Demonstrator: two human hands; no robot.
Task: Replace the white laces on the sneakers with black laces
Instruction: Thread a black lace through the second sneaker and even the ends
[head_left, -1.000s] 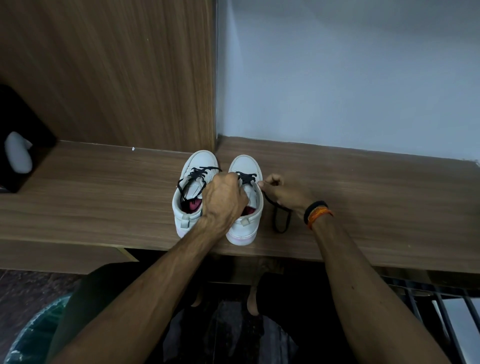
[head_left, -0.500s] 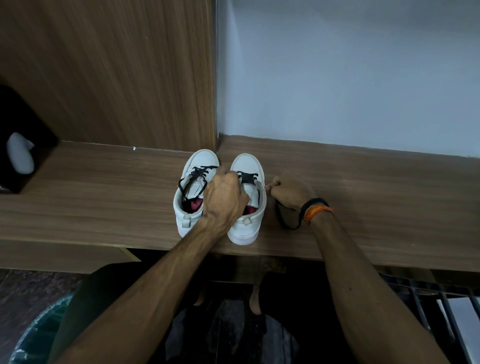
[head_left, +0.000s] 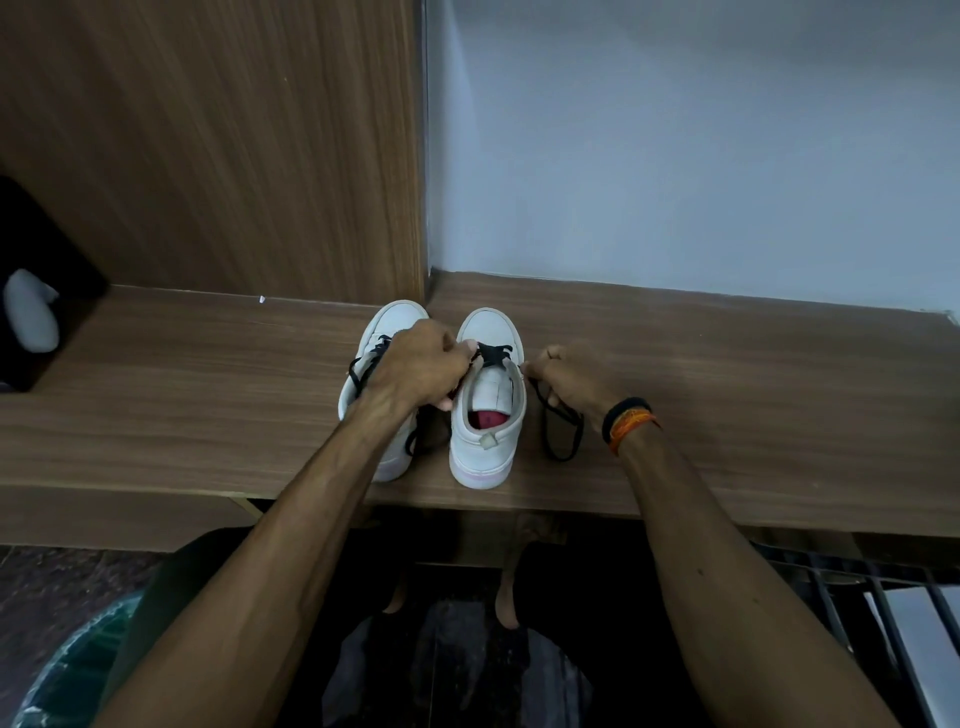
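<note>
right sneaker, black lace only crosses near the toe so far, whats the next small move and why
Probably feed the end pinched by the right hand into the next open eyelet on the right sneaker. The black lace crosses only near the toe, the tongue below is bare, and slack loops on the wooden shelf. The left hand already pinches the lace at the crossings.

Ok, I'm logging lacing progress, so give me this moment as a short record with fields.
surface: wooden shelf
left sneaker: black lace threaded, partly behind the forearm
right sneaker: black lace across the front eyelets only, rest looping onto the shelf
left hand: pinches the lace at the right sneaker's eyelets
right hand: grips the loose lace end
white laces: none in view
</note>
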